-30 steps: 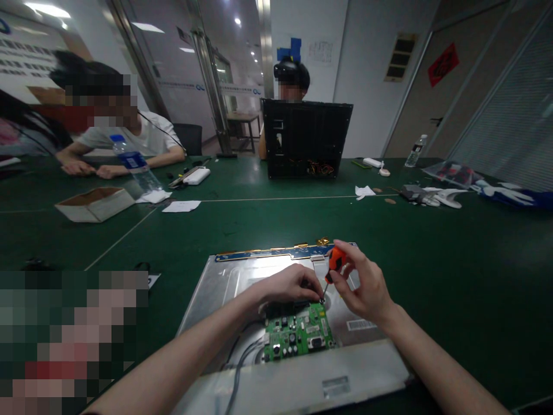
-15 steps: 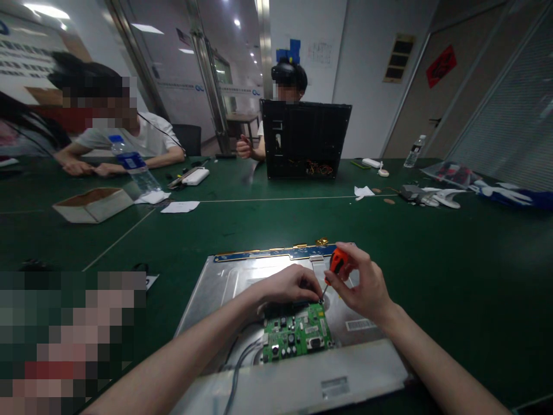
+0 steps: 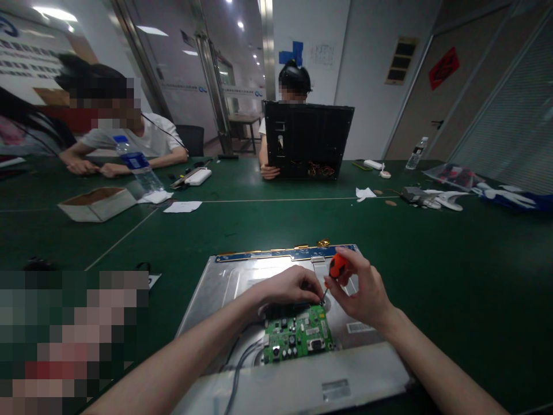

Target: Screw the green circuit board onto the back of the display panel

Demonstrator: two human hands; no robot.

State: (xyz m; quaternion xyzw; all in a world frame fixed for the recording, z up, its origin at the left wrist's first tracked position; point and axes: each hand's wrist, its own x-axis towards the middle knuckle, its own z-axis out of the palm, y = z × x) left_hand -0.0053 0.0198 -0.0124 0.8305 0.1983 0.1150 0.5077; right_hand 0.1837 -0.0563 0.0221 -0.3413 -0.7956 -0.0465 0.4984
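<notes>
My right hand (image 3: 363,288) grips an orange and black screwdriver (image 3: 337,266) by its handle, tilted with the tip down at the upper right corner of a green circuit board (image 3: 298,334). Close to that tip, the fingers of my left hand (image 3: 296,285) are pinched together at the board's upper edge; what they hold, if anything, is hidden. The board lies on the silver metal back of a display panel (image 3: 224,288). Along the panel's far edge runs a narrow blue circuit strip (image 3: 276,253). Grey cables (image 3: 237,369) lead from the board's left side over the near metal cover (image 3: 276,392).
Across the green table, a person holds up a black panel (image 3: 309,141); another person (image 3: 142,138) sits at the left. A cardboard tray (image 3: 97,206), a tilted water bottle (image 3: 138,167), paper (image 3: 182,207), another bottle (image 3: 417,153) and gloves (image 3: 444,199) lie or stand about.
The screwdriver handle has turned in my right fingers, its orange and black pattern showing differently. My left hand stays put. The person opposite has lowered a hand onto the black panel's edge.
</notes>
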